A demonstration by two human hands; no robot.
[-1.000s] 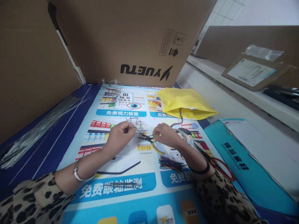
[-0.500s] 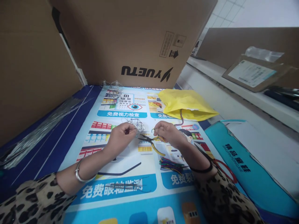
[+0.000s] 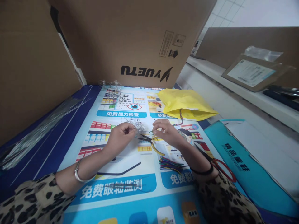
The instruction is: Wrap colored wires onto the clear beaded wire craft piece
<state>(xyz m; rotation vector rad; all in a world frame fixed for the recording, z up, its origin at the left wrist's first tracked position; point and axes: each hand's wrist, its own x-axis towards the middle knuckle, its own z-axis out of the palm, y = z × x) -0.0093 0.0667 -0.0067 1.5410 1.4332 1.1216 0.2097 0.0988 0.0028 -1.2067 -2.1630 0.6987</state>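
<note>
My left hand (image 3: 122,136) is closed in a pinch beside a tangle of thin wire pieces (image 3: 136,124); what its fingertips hold is too small to name. To its right, my right hand (image 3: 164,132) has its thumb and forefinger curled near a short dark curved wire (image 3: 150,133). Pliers with yellow handles (image 3: 147,139) lie between the two hands, jaws apart and pointing left. Below my right hand rests a bundle of multicoloured cords (image 3: 171,164). Several thin dark wires (image 3: 130,185) lie on the printed sheet (image 3: 126,202) nearer to me.
A yellow bag (image 3: 187,104) with a cord at its opening lies behind my right hand. More wire pieces (image 3: 112,87) sit at the back left, by a large cardboard box (image 3: 130,37). Clear plastic strips (image 3: 44,133) are at the left, a teal box (image 3: 245,161) at the right.
The fingers of my right hand have lifted and spread a little, and the curved wire has shifted slightly left. My left hand stays in place.
</note>
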